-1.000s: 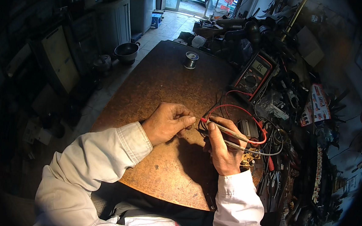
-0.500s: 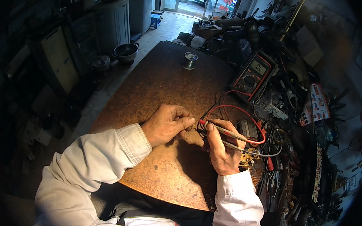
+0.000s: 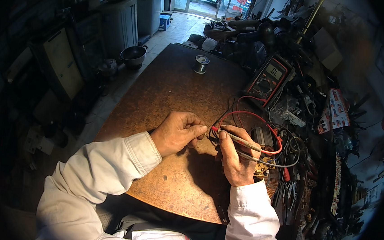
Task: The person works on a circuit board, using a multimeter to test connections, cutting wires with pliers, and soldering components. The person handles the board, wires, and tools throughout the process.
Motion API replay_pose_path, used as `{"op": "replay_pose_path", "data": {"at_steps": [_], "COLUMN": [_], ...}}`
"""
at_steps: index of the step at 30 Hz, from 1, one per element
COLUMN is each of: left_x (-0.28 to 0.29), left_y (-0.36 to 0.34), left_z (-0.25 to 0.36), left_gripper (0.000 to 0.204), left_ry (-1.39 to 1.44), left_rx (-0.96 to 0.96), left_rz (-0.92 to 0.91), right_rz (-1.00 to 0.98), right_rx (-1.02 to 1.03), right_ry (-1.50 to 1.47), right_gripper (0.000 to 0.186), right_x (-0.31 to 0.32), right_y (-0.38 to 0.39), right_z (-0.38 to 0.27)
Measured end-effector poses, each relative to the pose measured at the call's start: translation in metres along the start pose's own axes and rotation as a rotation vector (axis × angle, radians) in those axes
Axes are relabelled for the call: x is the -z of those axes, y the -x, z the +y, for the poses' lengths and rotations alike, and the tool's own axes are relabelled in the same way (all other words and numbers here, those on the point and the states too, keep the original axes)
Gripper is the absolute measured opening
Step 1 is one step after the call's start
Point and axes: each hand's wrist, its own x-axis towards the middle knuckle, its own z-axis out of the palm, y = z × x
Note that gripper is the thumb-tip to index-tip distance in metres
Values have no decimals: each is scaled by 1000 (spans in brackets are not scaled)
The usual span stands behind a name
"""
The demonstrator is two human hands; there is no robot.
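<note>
My right hand (image 3: 234,157) grips a pen-like test probe (image 3: 238,139) with a red tip, its red lead (image 3: 264,119) looping back toward a multimeter (image 3: 267,81) at the far right of the brown worktable (image 3: 167,86). My left hand (image 3: 177,131) rests on the table with thumb and finger pinched on something small right at the probe's tip; what it pinches is too small to make out. A dark lead also runs from the same spot to the meter.
A spool of solder wire (image 3: 201,64) stands at the table's far end. Tools, cables and parts crowd the right side (image 3: 317,130). A small dark block (image 3: 263,137) lies beyond my right hand. On the floor at left stand a metal bowl (image 3: 134,56) and appliances.
Both hands stay almost where they were; the probe tip and my left fingertips have closed in slightly on each other.
</note>
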Motion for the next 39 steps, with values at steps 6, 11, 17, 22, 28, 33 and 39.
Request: {"op": "replay_pose_path", "data": {"at_steps": [6, 11, 17, 22, 28, 33, 39], "left_x": [-2, 0, -4, -3, -3, -6, -4], "left_y": [-1, 0, 0, -1, 2, 2, 3], "left_z": [1, 4, 5, 3, 2, 7, 2], "left_gripper": [24, 23, 20, 20, 20, 18, 19], "left_ry": [8, -15, 1, -11, -18, -25, -21], "left_rx": [-11, -2, 0, -14, -25, -40, -71], "left_rz": [3, 19, 16, 22, 22, 17, 36], "right_rz": [32, 18, -17, 2, -17, 18, -28], "right_rx": [-58, -66, -137, -143, -127, -55, 101], "right_ry": [-25, -64, -78, -92, -73, -44, 59], "right_gripper": [17, 17, 16, 15, 11, 8, 7], "right_x": [1, 0, 1, 0, -1, 0, 1], "right_y": [1, 1, 3, 3, 4, 5, 3], "right_z": [-2, -3, -1, 0, 2, 2, 8]}}
